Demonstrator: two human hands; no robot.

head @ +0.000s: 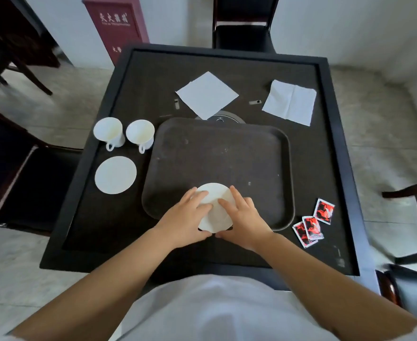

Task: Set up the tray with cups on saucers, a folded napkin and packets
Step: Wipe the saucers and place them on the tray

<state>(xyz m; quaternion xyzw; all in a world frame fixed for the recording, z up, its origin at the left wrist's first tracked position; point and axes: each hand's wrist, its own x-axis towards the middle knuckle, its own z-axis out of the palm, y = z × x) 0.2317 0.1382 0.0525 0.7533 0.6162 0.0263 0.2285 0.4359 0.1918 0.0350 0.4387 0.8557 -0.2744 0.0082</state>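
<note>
A dark brown tray (227, 148) lies in the middle of the black table. A white saucer (215, 196) sits over the tray's near edge, held from both sides by my left hand (186, 217) and my right hand (243, 217). A second white saucer (115, 174) lies on the table left of the tray. Behind it stand two white cups (109, 131) (140, 134), handles toward me. Two white napkins lie flat behind the tray, one in the middle (207, 94) and one at the right (290, 102). Three red-and-black packets (312, 223) lie right of the tray's near corner.
The table (99, 232) has a raised black rim. A round inset (223, 118) shows just behind the tray. Dark chairs stand at the far side (244, 25), the left (18, 168) and the right (411, 217). A red box (116, 25) stands on the floor at the back left.
</note>
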